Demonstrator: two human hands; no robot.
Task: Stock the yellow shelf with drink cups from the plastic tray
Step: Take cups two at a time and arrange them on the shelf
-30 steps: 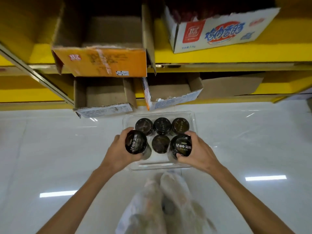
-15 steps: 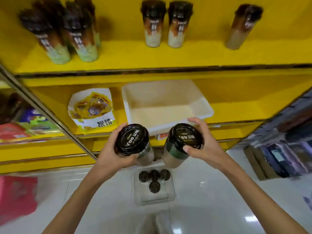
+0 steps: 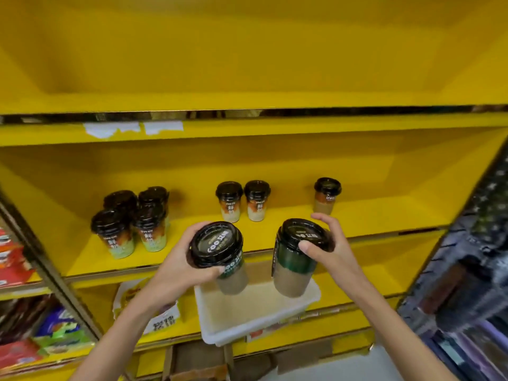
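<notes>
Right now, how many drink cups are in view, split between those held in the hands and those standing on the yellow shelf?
Held cups: 2
Shelf cups: 7 visible
Total: 9

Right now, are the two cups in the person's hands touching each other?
Apart. The head view shows yellow shelf and white bin between the left-hand cup and the right-hand cup.

Left cup's black lid (image 3: pixel 215 244) reads "fee" — other labels too blurred.
</notes>
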